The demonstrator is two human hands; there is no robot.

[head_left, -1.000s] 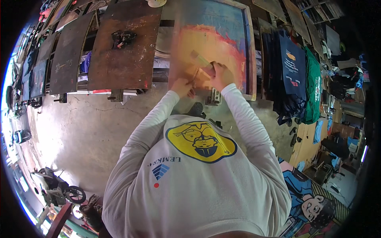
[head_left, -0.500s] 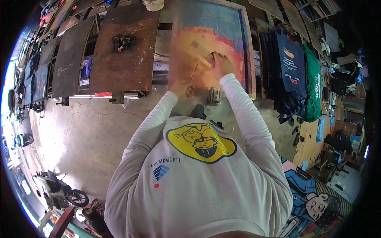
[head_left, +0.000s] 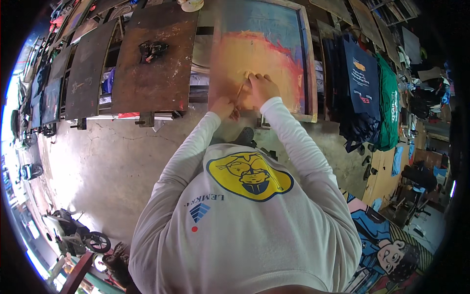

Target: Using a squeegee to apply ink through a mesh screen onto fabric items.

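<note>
A wooden-framed screen (head_left: 279,34) smeared with blue, pink and orange lies before me at top centre. Low on its orange area, my left hand (head_left: 223,107) grips a thin stick (head_left: 241,90) that slants upward. Just right of it, my right hand (head_left: 263,88) is curled round a pale, flat tool (head_left: 247,75), now mostly hidden by my fingers, at the top end of the stick. Whether the tool touches the stick or the screen, I cannot tell.
Stained dark boards (head_left: 147,83) line the left, one bearing a black crumpled lump (head_left: 152,50); a pale tub (head_left: 190,5) sits above. Blue fabric bags (head_left: 360,88) and green ones (head_left: 387,103) hang right. A motorbike (head_left: 73,235) stands lower left, a painted cartoon panel (head_left: 377,235) lower right.
My right hand has moved left toward the stick, and the pale tool that slanted out up-left from it is now largely covered. My left hand has stayed about in place.
</note>
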